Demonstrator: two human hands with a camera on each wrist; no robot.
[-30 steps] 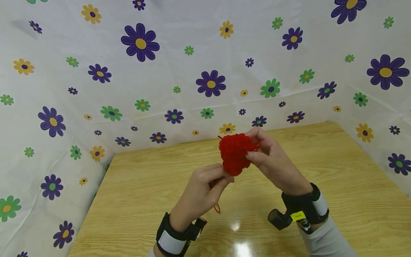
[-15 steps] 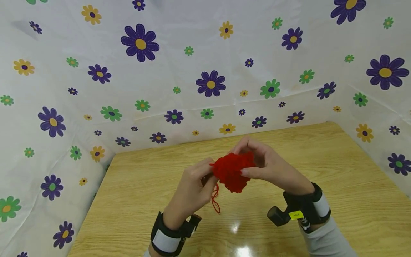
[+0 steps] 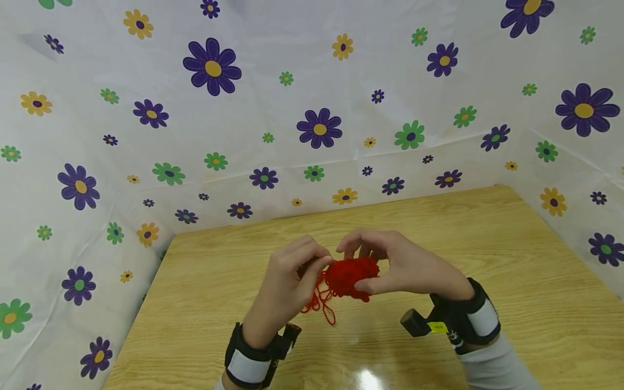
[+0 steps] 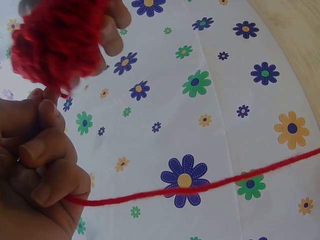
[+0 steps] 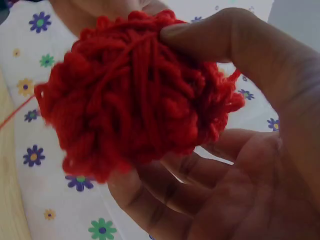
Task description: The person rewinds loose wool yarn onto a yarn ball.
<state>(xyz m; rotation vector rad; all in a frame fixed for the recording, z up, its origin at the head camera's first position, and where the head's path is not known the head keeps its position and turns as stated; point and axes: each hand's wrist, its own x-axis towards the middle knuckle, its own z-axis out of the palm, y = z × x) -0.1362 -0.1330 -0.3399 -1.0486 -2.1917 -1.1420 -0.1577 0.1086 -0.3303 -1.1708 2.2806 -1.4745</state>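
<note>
Two hands (image 3: 289, 279) (image 3: 407, 264), right gripping red yarn ball (image 3: 347, 276), left holding strand (image 4: 185, 191), loops (image 3: 319, 300) beside, floral cloth (image 3: 263, 108) behind table (image 3: 219, 281)

Glare whitens the bench (image 3: 209, 287) between five and six o'clock, head view; the red yarn (image 4: 62, 42) blurs at ten o'clock, left wrist view.

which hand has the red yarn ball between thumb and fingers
The right hand: its thumb lies against one side of the ball, its fingers on the other. The left hand instead has a strand trailing from its curled fingers.
</note>
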